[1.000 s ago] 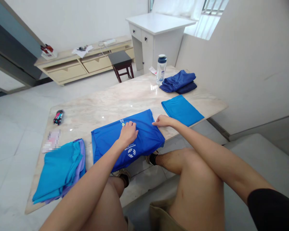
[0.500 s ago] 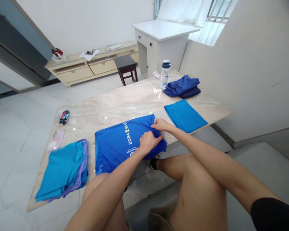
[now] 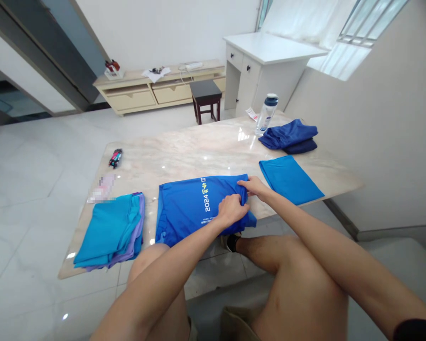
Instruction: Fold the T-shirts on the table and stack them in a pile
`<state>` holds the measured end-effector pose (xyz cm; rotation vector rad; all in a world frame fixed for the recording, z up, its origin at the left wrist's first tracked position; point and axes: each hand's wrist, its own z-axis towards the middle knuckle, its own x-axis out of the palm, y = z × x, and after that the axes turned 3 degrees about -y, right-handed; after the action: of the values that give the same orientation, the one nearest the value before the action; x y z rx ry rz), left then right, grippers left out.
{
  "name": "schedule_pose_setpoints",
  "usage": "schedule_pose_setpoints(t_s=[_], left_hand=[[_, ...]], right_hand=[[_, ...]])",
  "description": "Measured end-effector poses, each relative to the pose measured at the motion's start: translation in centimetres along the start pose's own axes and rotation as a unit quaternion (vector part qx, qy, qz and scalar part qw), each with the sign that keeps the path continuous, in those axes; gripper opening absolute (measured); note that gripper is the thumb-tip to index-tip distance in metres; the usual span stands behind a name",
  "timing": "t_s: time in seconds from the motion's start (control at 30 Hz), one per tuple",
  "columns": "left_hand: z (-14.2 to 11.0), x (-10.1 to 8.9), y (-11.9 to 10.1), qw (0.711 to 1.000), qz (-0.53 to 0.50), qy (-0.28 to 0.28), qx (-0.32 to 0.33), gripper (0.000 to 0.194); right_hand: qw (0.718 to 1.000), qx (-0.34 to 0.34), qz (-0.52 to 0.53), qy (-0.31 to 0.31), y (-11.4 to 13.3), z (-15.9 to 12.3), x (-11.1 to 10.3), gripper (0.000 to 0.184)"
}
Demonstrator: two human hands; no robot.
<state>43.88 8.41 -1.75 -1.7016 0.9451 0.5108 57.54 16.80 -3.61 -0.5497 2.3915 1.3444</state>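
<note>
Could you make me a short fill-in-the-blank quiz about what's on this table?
The left hand and right hand rest on a blue shirt printed with the number ____.
The stack of cloth shows a ____ layer along its edge.
The tabletop looks like polished ____.

Missing words: 2024; purple; marble.

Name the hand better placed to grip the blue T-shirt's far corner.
Right, probably: the right hand sits at that corner of the blue T-shirt, while the left hand rests lower on the shirt, nearer its near edge.
</note>
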Motion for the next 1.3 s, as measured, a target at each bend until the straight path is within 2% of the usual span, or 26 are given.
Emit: schedule_pose_setpoints(t_s=[0.17,0.27,0.37,0.47,0.6,0.7,0.8,0.9,1.03,1.2,1.27,1.3], left_hand=[[-2.6,-2.5,2.1,0.996,-0.083,-0.034,0.003,0.013],[-3.8,-3.1,4.6,0.988,-0.137,-0.062,-0.026,0.015],[-4.8,-3.6,7.5,0.962,-0.241,-0.079,-0.1,0.021],[-6.0,-4.9,10.1,0.924,-0.346,-0.074,-0.144,0.008],[-8.2,-6.9,13.1,0.901,-0.417,-0.058,-0.108,0.019],[-9.5,-7.5,15.3,0.91,-0.399,-0.07,-0.09,0.035],[-10.2,-7.6,17.7,0.926,-0.349,-0.08,-0.117,0.041],[-10.8,-7.8,19.6,0.933,-0.328,-0.076,-0.128,0.035],[-11.6,-8.7,21.3,0.923,-0.35,-0.057,-0.151,0.02],[-11.8,-9.5,23.5,0.916,-0.345,-0.06,-0.197,0.008],[-12.1,-9.8,24.4,0.923,-0.319,-0.046,-0.211,0.026],[-12.3,-10.0,24.7,0.935,-0.29,-0.037,-0.201,0.034]], right_hand=[[0.995,-0.095,0.023,-0.02,3.2,-2.0,2.4,0.006],[0.994,-0.104,0.02,-0.029,5.6,-2.9,4.8,0.006],[0.995,-0.099,0.014,-0.019,7.8,-3.5,7.5,0.012],[0.995,-0.098,-0.012,-0.008,9.6,-3.8,10.3,0.008],[0.99,-0.112,-0.089,0.006,11.6,-4.2,13.8,0.009],[0.983,-0.114,-0.145,0.015,12.9,-4.8,16.0,0.013],[0.976,-0.12,-0.18,0.02,13.9,-5.6,17.9,0.018],[0.97,-0.125,-0.206,0.021,14.7,-6.3,19.6,0.019],[0.97,-0.116,-0.209,0.035,15.3,-7.0,21.6,0.023],[0.975,-0.169,-0.069,0.126,15.2,-7.3,23.9,0.047],[0.963,-0.216,-0.068,0.144,15.3,-7.4,24.2,0.051],[0.954,-0.244,-0.099,0.143,15.4,-7.5,24.0,0.047]])
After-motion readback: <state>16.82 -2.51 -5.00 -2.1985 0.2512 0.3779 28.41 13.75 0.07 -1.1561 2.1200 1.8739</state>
